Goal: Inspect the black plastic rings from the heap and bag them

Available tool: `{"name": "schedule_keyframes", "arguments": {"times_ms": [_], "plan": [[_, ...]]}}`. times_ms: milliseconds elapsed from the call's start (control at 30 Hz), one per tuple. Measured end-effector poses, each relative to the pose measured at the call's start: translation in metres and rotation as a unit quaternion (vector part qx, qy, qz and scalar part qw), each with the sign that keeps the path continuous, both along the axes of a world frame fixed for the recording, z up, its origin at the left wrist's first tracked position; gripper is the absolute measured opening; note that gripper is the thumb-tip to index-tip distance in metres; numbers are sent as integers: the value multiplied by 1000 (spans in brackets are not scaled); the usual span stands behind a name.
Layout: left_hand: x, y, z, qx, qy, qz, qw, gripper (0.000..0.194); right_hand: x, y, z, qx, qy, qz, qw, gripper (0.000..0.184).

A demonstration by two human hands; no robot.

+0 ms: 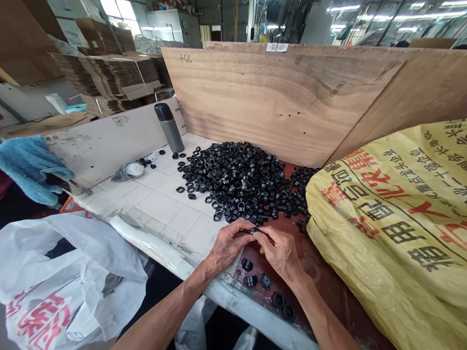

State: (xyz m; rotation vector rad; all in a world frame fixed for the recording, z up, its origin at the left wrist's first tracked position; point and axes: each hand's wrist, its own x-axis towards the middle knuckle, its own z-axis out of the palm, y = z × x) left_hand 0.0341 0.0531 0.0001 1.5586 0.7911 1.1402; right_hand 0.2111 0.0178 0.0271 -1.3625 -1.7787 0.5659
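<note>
My left hand (230,245) and my right hand (279,250) meet fingertip to fingertip over the front of the table. Both pinch one small black plastic part (254,230), mostly covered by the fingers. Just beyond them rises a heap of black plastic rings (243,180), many of them hexagonal on the outside. Between my forearms, on the dark red surface, lie several black caps (250,281), some on their sides and some facing up.
A grey bottle (169,129) stands at the back left, near a small clear bag (128,171). A wooden board (282,100) walls off the back. On the right bulges a yellow woven sack (388,226); a white plastic bag (69,281) and blue towel (30,163) are at left.
</note>
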Motion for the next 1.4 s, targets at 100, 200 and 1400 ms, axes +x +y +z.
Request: {"name": "schedule_keyframes", "arguments": {"times_ms": [100,200,1400], "plan": [[0,1,0,23,13,11,1000,21,0,1,0,11,22,-11,1000,15],[0,1,-1,17,13,15,1000,22,0,1,0,1,65,-26,998,14],[2,0,5,-70,-57,-7,996,20,1,2,2,44,34,9,998,26]]}}
